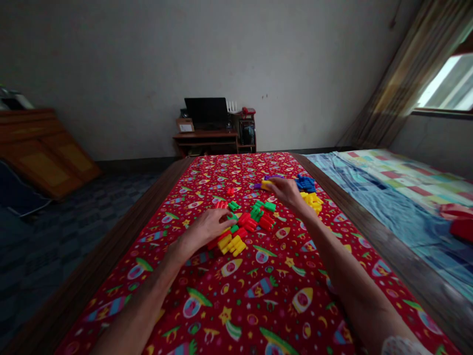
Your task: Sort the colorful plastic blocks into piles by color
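Note:
Small plastic bricks in red, green, yellow, blue and purple lie scattered on a red patterned cloth (pixel 258 296). My left hand (pixel 209 227) rests palm down, fingers curled, on red and green bricks beside a clump of yellow bricks (pixel 232 245). My right hand (pixel 286 191) reaches further out and pinches a yellow brick (pixel 266 185) next to purple bricks (pixel 271 177). A blue pile (pixel 306 183) and a yellow pile (pixel 313 200) lie just right of that hand. Green bricks (pixel 260 211) and red bricks (pixel 266 222) sit between my hands.
The cloth covers a long wooden table (pixel 121 231). A bed with a striped sheet (pixel 399 197) runs along the right. A desk with a dark monitor (pixel 207 112) stands against the far wall. Wooden boards (pixel 48 158) lean at the left. A curtained window (pixel 447 84) is top right.

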Tool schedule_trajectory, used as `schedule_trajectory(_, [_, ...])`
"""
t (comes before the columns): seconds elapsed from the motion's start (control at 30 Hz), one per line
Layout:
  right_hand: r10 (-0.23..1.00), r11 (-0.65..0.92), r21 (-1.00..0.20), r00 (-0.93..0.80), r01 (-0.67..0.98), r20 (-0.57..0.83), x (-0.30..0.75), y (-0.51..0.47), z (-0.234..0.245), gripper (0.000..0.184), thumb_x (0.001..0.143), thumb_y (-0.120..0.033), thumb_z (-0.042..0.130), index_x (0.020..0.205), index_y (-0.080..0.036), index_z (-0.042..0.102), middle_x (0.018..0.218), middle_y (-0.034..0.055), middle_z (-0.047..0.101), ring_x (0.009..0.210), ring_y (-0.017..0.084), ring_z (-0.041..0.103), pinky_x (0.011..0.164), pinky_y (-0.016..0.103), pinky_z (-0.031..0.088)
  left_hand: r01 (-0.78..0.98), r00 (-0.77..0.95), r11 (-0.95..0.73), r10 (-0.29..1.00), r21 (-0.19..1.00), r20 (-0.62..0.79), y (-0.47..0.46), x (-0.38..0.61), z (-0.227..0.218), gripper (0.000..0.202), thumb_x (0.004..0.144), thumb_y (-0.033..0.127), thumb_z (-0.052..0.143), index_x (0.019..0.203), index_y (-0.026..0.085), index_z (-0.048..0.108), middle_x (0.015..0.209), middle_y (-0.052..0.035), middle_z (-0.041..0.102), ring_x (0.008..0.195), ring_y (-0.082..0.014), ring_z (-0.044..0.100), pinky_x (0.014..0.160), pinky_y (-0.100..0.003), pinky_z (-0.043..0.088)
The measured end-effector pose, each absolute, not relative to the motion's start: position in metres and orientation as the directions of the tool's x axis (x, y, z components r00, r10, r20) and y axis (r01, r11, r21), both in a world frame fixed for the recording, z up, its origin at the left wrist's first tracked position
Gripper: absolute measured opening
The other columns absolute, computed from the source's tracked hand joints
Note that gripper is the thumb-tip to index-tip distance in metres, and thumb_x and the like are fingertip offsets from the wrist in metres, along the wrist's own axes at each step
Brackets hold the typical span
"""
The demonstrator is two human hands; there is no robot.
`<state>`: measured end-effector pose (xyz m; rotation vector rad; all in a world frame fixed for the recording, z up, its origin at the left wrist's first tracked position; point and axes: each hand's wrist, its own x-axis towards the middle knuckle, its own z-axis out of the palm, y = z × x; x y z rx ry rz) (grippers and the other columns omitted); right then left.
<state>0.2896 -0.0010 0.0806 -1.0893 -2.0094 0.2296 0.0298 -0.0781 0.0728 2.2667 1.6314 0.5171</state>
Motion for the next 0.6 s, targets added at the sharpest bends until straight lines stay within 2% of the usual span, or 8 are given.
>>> schedule_trajectory(0.13, [0.816, 0.268, -0.524, 0.098, 0.808, 0.569, 0.362, 0.013, 0.078, 0.036, 0.087, -0.040, 0.051, 0.098, -0.014, 0.074, 0.086, 0.0091, 0.073, 0.077, 0.020, 0.063, 0.073, 0.027, 0.043, 0.892, 0.404, -0.389, 0.915, 0.229, -0.019, -0.095, 0.023, 0.065, 0.024, 0.076, 0.039, 0.064, 0.094, 0.022, 0.067, 0.096, -0.0050, 0.069, 0.091, -0.0227, 0.064, 0.078, -0.029, 0.047])
schedule_trajectory(0.27, [0.853, -0.089, -0.522, 0.335, 0.848, 0.399, 0.417, 0.003, 0.056, 0.042, 0.087, -0.041, 0.047, 0.107, -0.014, 0.073, 0.098, 0.0154, 0.072, 0.094, 0.027, 0.064, 0.078, 0.033, 0.045, 0.885, 0.425, -0.414, 0.905, 0.211, -0.004, -0.095, 0.027, 0.052, 0.020, 0.074, 0.022, 0.060, 0.092, 0.023, 0.067, 0.094, -0.0047, 0.068, 0.090, -0.0233, 0.065, 0.078, -0.030, 0.048])
schedule_trajectory(0.37, [0.899, -0.227, -0.486, 0.374, 0.844, 0.229, 0.432, -0.010, 0.040, 0.042, 0.088, -0.037, 0.043, 0.102, -0.013, 0.074, 0.096, 0.0165, 0.072, 0.095, 0.027, 0.064, 0.074, 0.030, 0.045, 0.860, 0.420, -0.413, 0.907, 0.302, 0.044, -0.087, 0.031, 0.053, 0.018, 0.069, 0.019, 0.059, 0.083, 0.023, 0.069, 0.079, -0.0023, 0.069, 0.078, -0.0218, 0.066, 0.070, -0.028, 0.049])
schedule_trajectory(0.47, [0.932, -0.282, -0.420, 0.350, 0.863, 0.093, 0.432, -0.018, 0.035, 0.041, 0.090, -0.033, 0.040, 0.087, -0.011, 0.075, 0.086, 0.0162, 0.071, 0.089, 0.026, 0.065, 0.072, 0.030, 0.044, 0.803, 0.366, -0.388, 0.920, 0.452, 0.139, -0.079, 0.031, 0.061, 0.018, 0.068, 0.027, 0.061, 0.084, 0.024, 0.071, 0.073, 0.0000, 0.070, 0.068, -0.0191, 0.065, 0.063, -0.026, 0.050])
schedule_trajectory(0.53, [0.931, -0.292, -0.382, 0.352, 0.877, 0.097, 0.429, -0.019, 0.039, 0.042, 0.091, -0.033, 0.039, 0.088, -0.010, 0.074, 0.090, 0.0182, 0.070, 0.092, 0.027, 0.064, 0.074, 0.031, 0.044, 0.740, 0.300, -0.369, 0.929, 0.562, 0.214, -0.076, 0.031, 0.066, 0.022, 0.071, 0.033, 0.061, 0.088, 0.022, 0.070, 0.077, -0.0013, 0.071, 0.069, -0.0188, 0.066, 0.063, -0.027, 0.051])
schedule_trajectory(0.6, [0.910, -0.274, -0.367, 0.363, 0.889, 0.199, 0.423, -0.018, 0.052, 0.040, 0.091, -0.032, 0.040, 0.094, -0.010, 0.073, 0.099, 0.0202, 0.069, 0.097, 0.028, 0.062, 0.079, 0.032, 0.044, 0.651, 0.241, -0.360, 0.933, 0.668, 0.267, -0.074, 0.033, 0.068, 0.029, 0.075, 0.040, 0.059, 0.092, 0.019, 0.069, 0.082, -0.0040, 0.072, 0.073, -0.0195, 0.067, 0.066, -0.028, 0.054])
